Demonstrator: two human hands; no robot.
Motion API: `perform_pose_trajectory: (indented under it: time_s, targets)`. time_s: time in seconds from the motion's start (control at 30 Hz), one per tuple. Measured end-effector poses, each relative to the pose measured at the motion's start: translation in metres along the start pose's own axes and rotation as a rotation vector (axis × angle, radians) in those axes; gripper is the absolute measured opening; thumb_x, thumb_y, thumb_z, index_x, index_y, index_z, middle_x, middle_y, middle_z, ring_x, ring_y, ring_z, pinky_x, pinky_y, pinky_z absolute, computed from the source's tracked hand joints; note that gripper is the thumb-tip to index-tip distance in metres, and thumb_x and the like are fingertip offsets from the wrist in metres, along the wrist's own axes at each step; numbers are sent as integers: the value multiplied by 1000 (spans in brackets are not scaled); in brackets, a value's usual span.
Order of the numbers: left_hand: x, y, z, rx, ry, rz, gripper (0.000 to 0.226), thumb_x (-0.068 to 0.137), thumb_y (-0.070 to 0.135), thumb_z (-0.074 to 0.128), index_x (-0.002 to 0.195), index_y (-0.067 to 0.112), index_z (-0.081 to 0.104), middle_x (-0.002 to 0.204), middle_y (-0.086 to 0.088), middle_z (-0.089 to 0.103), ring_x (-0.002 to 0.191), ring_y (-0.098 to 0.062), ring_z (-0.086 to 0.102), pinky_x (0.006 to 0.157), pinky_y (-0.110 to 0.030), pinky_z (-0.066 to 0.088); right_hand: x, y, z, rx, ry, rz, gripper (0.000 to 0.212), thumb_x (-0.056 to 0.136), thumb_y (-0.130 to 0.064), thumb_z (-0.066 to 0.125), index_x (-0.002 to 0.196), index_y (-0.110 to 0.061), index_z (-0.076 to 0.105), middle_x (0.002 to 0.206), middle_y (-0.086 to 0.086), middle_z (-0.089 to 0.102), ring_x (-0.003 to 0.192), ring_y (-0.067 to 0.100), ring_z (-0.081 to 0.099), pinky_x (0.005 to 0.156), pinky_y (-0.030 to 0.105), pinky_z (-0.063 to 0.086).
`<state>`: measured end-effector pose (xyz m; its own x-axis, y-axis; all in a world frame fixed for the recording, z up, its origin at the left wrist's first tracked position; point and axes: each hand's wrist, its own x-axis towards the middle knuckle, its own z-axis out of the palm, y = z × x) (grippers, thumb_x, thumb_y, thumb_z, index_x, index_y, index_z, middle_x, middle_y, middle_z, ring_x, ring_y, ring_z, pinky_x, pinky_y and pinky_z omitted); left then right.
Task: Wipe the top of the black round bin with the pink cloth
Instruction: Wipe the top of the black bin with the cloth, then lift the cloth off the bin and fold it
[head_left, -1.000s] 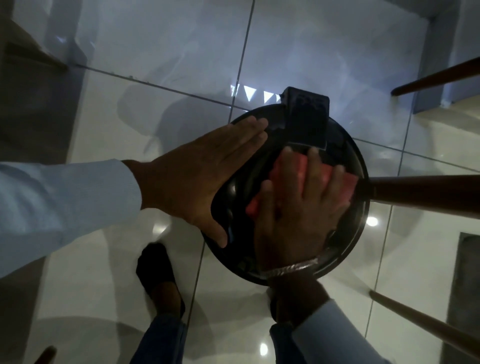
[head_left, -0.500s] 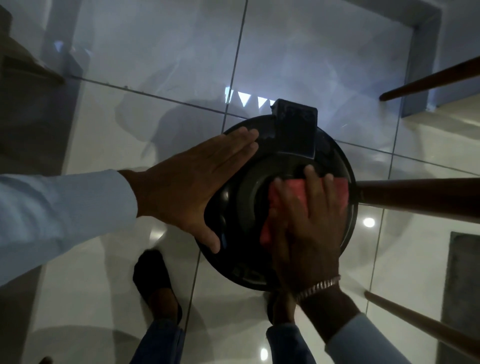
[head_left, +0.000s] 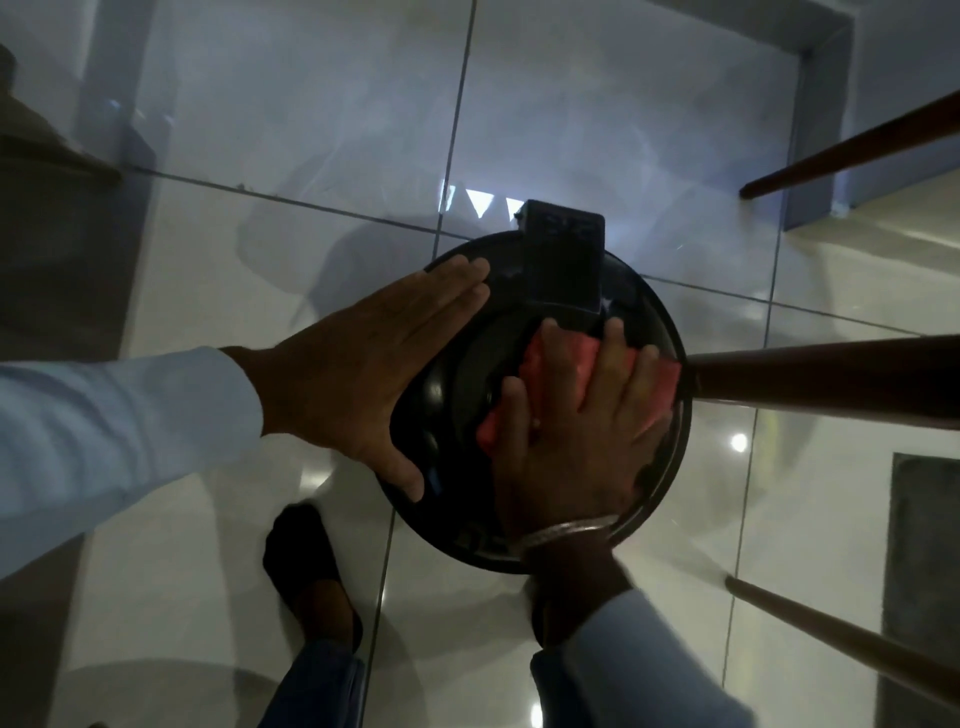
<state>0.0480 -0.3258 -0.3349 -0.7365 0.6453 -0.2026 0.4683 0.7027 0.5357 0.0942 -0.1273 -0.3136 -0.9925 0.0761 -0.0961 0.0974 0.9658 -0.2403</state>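
The black round bin (head_left: 660, 467) stands on the tiled floor below me, seen from above, with a black hinge block (head_left: 563, 260) at its far edge. My right hand (head_left: 576, 436) lies flat on the right half of the lid, fingers spread, pressing the pink cloth (head_left: 566, 364) against it. Most of the cloth is hidden under that hand. My left hand (head_left: 358, 374) rests flat against the lid's left rim, fingers together and pointing up-right, holding nothing.
Dark wooden furniture legs (head_left: 831, 374) reach in from the right, one touching the bin's right rim, others above (head_left: 852, 150) and below (head_left: 841, 639). My foot in a black shoe (head_left: 306, 566) stands left of the bin. A dark mat (head_left: 924, 571) lies far right.
My right hand has slid the pink cloth over the right part of the lid, first toward me, then back toward the hinge. My left hand has stayed on the left rim.
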Motion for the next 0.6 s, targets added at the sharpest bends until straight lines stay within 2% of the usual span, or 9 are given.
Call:
perform_pose_trajectory:
  time_s: [0.07, 0.13, 0.2, 0.3, 0.37, 0.43, 0.5, 0.53, 0.6]
  targets:
    - [0, 1, -2, -5, -9, 0, 150, 48, 91, 61, 153, 8, -6, 164, -10, -11, 151, -22, -11, 122, -40, 4, -14, -21, 7, 14, 0, -68, 61, 93, -52, 44, 150, -35, 25, 164, 10, 19, 151, 39, 6, 117, 66, 4]
    - [-1, 3, -5, -3, -26, -7, 151, 49, 90, 63, 153, 8, -8, 164, -9, -13, 151, -21, -12, 121, -39, 3, -33, -11, 2, -3, -98, -295, 60, 94, -55, 43, 148, -35, 30, 163, 9, 22, 151, 38, 8, 118, 62, 3]
    - [-3, 7, -11, 19, -48, -28, 150, 49, 90, 62, 153, 8, -10, 164, -9, -16, 151, -22, -15, 121, -38, -1, -36, 23, -17, -22, -147, -434, 56, 91, -52, 51, 143, -33, 40, 158, 12, 34, 147, 41, 22, 115, 61, 17]
    - [-9, 22, -21, 65, -67, -97, 147, 54, 84, 65, 152, 5, -10, 162, -14, -17, 150, -27, -15, 121, -38, -4, -25, 61, -35, -9, -117, -424, 45, 86, -31, 66, 130, -21, 58, 139, 15, 56, 130, 38, 49, 115, 47, 28]
    - [-15, 49, -26, 51, -60, -113, 131, 63, 67, 75, 152, 0, 6, 161, -20, -1, 150, -36, -1, 121, -48, 9, -19, 58, -51, 72, -119, -353, 39, 82, -17, 72, 120, -15, 65, 125, 14, 64, 118, 35, 56, 107, 53, 43]
    - [-20, 90, -31, -188, 8, -160, 101, 77, 57, 67, 151, 10, 18, 160, -14, 17, 148, -31, 17, 117, -51, 28, -16, 38, -76, 209, -132, -235, 42, 78, -12, 77, 118, -14, 66, 122, 15, 66, 115, 36, 59, 95, 55, 51]
    - [-14, 142, -54, -685, 54, -367, 79, 81, 63, 55, 148, 32, 27, 155, -4, 38, 140, -12, 40, 106, -31, 44, -15, 18, -112, 368, -113, -155, 51, 76, -15, 81, 124, -16, 62, 130, 16, 62, 120, 32, 56, 96, 53, 52]
    - [-8, 165, -67, -936, 107, -485, 68, 79, 62, 59, 140, 41, 37, 146, 0, 50, 128, -6, 52, 95, -21, 50, -17, 10, -133, 460, -101, -116, 56, 76, -19, 82, 127, -17, 60, 137, 15, 58, 124, 28, 51, 98, 52, 51]
    - [11, 199, -93, -1232, 269, -625, 49, 75, 58, 70, 119, 41, 56, 125, 1, 65, 108, -8, 65, 76, -16, 54, -19, 2, -187, 639, -68, -54, 59, 78, -29, 76, 132, -23, 55, 148, 4, 48, 136, 19, 43, 106, 50, 46]
